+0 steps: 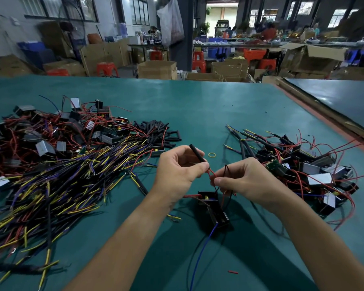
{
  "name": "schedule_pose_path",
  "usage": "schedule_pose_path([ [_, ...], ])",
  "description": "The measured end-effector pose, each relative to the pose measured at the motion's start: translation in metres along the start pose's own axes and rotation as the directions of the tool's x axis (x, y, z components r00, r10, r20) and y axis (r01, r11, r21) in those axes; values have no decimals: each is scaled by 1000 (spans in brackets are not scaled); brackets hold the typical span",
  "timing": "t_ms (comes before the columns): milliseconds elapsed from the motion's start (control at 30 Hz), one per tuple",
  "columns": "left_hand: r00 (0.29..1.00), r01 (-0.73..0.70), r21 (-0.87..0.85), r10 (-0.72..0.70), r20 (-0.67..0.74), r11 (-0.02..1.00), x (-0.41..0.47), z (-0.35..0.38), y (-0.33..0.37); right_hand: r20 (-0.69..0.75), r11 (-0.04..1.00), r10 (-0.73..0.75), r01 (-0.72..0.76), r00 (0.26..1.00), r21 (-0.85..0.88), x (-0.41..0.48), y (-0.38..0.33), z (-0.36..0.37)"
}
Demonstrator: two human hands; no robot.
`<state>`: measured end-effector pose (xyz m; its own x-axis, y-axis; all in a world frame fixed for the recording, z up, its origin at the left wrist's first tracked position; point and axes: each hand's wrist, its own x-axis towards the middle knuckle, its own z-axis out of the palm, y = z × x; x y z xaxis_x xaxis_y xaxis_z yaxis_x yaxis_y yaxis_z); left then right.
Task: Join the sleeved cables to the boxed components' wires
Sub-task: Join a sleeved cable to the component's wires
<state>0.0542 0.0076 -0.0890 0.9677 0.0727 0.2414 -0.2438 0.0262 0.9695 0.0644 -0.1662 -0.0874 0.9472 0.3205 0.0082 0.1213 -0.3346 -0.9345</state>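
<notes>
Right now the weak spot is the joint between our fingertips. If either pinch slackens, the ends of the thin red wire (211,173) would likely spring apart. A hard tug could also drag the small black rectangular boxed component (213,208) across the green desk (198,106).

Our left grip (179,169) is curled, with thumb and forefinger nipping the red wire. A short black sleeved cable (194,152) sticks up out of it and could slip. Our right grip (248,181) pinches the same wire from the other side, and a thin black wire loop (226,169) rises beside it and could snag.

The box lies open-topped toward the desk's near edge, just below both grips, and trails a blue lead (202,248). We cannot tell whether the strands are twisted yet.
</notes>
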Motion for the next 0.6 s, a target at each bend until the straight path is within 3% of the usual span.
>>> schedule_pose_path([
  [267,998,29,63,-32,57,998,-3,4,-5,-27,982,35,-30,999,186,1,-1,6],
  [467,999,25,95,-28,32,995,-3,4,-7,-151,1000,2,-2,989,0,1,-1,-1],
  [600,997,34,83,-39,63,996,-3,5,-7,-114,984,19,1,993,176,1,-2,1],
])
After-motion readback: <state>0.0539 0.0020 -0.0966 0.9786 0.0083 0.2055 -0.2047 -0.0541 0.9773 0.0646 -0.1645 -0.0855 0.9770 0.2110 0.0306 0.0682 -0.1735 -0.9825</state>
